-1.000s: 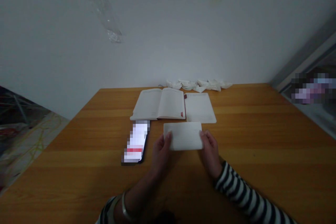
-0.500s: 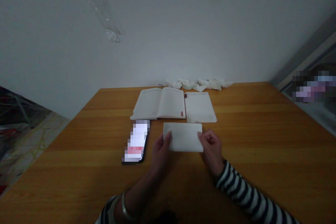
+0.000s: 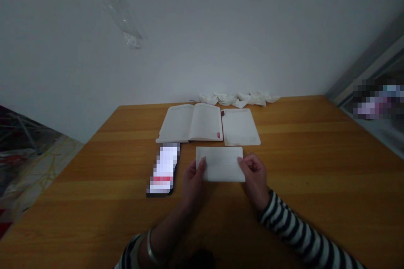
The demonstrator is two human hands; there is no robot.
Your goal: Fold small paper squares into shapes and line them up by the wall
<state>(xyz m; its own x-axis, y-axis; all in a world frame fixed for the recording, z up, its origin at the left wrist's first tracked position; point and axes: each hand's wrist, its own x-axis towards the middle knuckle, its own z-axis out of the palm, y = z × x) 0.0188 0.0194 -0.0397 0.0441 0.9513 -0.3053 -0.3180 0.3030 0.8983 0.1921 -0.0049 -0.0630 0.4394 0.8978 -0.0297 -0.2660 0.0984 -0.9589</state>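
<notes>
A white folded sheet of paper (image 3: 220, 163) lies on the wooden table (image 3: 315, 168) in front of me. My left hand (image 3: 193, 181) grips its left edge with the thumb on top. At the right edge, my right hand (image 3: 255, 178) pinches the sheet, fingers curled. Both wrists wear striped sleeves, and a bangle sits on the left one.
An open notebook (image 3: 189, 122) lies behind the sheet, with a loose white page (image 3: 240, 127) to its right. A phone with a lit screen (image 3: 163, 169) lies left of my left hand. Several small folded white paper pieces (image 3: 238, 99) line the table's far edge by the wall.
My right hand's fingers have curled in and closed on the sheet's right edge. The sheet and my left hand have barely moved.
</notes>
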